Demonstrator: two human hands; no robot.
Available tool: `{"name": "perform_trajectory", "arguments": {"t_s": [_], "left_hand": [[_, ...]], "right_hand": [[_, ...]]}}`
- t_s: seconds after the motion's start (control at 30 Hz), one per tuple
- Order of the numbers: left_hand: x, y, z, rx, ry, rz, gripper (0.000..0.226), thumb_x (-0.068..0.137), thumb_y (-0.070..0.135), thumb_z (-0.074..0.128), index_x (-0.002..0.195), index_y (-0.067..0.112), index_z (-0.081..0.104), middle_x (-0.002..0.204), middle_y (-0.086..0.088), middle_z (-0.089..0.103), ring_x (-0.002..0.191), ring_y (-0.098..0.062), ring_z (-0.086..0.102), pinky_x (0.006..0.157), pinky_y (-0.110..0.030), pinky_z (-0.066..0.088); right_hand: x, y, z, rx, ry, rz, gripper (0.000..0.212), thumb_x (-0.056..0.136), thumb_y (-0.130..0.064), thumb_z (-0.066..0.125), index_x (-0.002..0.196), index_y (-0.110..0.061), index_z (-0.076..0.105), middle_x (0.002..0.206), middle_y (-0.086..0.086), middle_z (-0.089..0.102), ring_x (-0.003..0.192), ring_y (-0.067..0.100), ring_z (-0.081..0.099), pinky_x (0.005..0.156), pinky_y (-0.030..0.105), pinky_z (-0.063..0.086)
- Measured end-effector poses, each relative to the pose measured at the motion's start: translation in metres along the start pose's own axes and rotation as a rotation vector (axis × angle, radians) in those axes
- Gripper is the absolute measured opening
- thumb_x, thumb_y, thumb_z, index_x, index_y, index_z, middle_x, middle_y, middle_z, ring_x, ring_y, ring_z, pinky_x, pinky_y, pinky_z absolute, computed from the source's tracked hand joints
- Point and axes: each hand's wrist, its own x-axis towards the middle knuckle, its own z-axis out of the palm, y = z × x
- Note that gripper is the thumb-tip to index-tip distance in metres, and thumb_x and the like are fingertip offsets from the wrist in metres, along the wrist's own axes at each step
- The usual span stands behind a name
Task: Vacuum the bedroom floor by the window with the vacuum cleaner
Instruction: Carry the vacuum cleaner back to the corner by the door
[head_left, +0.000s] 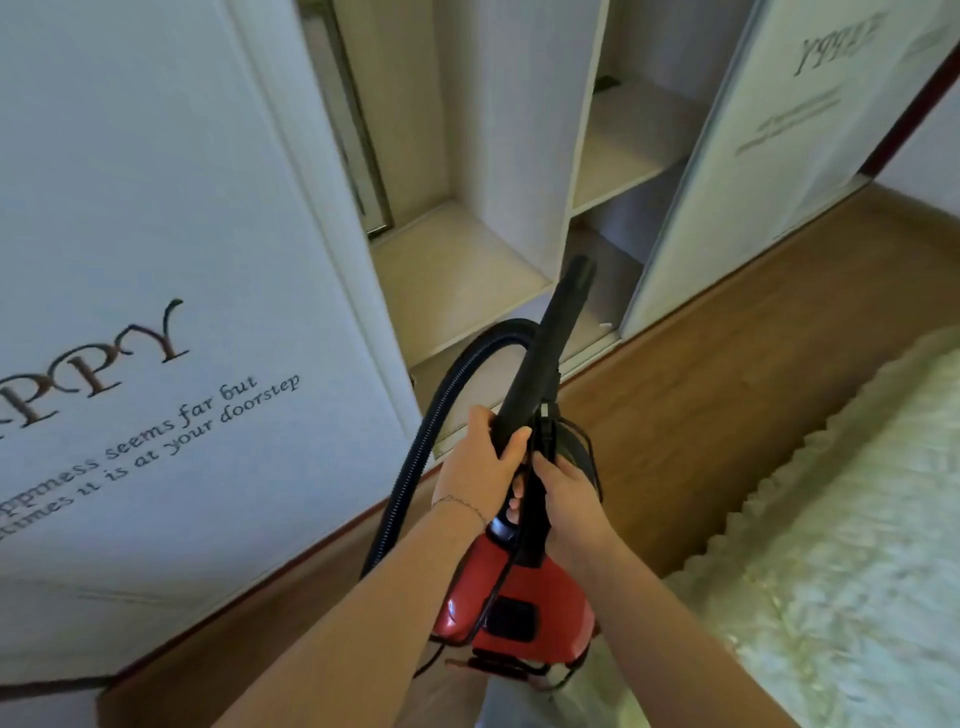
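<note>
Still setting up: the left hand (483, 457) grips the black wand (550, 343), and the right hand (569, 499) holds what looks like the handle (532, 525). The red vacuum cleaner (524, 597) is at six o'clock. Next it must be carried to the window and its nozzle lowered to the floor (701, 389).

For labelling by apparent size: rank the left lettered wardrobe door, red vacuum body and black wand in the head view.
1. lettered wardrobe door, by far
2. red vacuum body, nearest the camera
3. black wand, slimmer and farther off

The red vacuum cleaner (519, 597) is held above the wooden floor (701, 405), black wand (550, 338) pointing forward.
</note>
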Motion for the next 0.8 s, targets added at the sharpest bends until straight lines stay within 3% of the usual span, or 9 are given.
{"name": "perform_trajectory", "arguments": {"t_s": [0.3, 0.47, 0.53, 0.67, 0.8], "left_hand": [[0.109, 0.101, 0.064, -0.091, -0.152, 0.105, 0.025, 0.091, 0.037, 0.054, 0.100, 0.019, 0.039, 0.079, 0.006, 0.058, 0.075, -0.018, 0.063, 0.070, -0.034, 0.054], [0.167, 0.150, 0.115, -0.070, -0.225, 0.178, 0.022, 0.092, 0.035, 0.053, 0.100, 0.020, 0.038, 0.077, 0.012, 0.055, 0.067, -0.002, 0.056, 0.054, -0.016, 0.040], [0.191, 0.165, 0.138, -0.083, -0.268, 0.184, 0.021, 0.093, 0.036, 0.052, 0.100, 0.023, 0.037, 0.078, 0.013, 0.055, 0.065, -0.002, 0.056, 0.053, -0.015, 0.037], [0.251, 0.195, 0.182, -0.093, -0.339, 0.186, 0.021, 0.091, 0.040, 0.052, 0.100, 0.027, 0.038, 0.082, 0.012, 0.057, 0.070, -0.010, 0.061, 0.063, -0.029, 0.049], [0.309, 0.235, 0.226, -0.079, -0.390, 0.231, 0.021, 0.086, 0.045, 0.056, 0.088, 0.035, 0.038, 0.089, 0.000, 0.062, 0.075, -0.020, 0.065, 0.068, -0.039, 0.056]], "right_hand": [[0.058, -0.116, -0.063, 0.016, 0.087, -0.139, 0.024, 0.101, -0.016, 0.038, 0.092, -0.005, 0.057, 0.061, 0.007, 0.051, 0.049, 0.018, 0.047, 0.048, 0.031, 0.041], [0.092, -0.174, -0.108, 0.038, 0.192, -0.207, 0.022, 0.101, -0.015, 0.038, 0.097, -0.005, 0.056, 0.060, 0.006, 0.051, 0.050, 0.018, 0.047, 0.049, 0.031, 0.042], [0.110, -0.195, -0.128, 0.031, 0.240, -0.222, 0.021, 0.101, -0.014, 0.037, 0.099, -0.005, 0.056, 0.058, 0.005, 0.053, 0.050, 0.018, 0.047, 0.050, 0.031, 0.043], [0.149, -0.244, -0.162, -0.023, 0.337, -0.241, 0.021, 0.101, -0.013, 0.038, 0.097, -0.007, 0.057, 0.058, 0.003, 0.054, 0.052, 0.017, 0.048, 0.052, 0.031, 0.043], [0.182, -0.302, -0.199, -0.087, 0.462, -0.251, 0.019, 0.101, -0.013, 0.038, 0.096, -0.009, 0.056, 0.062, 0.005, 0.054, 0.054, 0.017, 0.049, 0.054, 0.031, 0.046]]}}
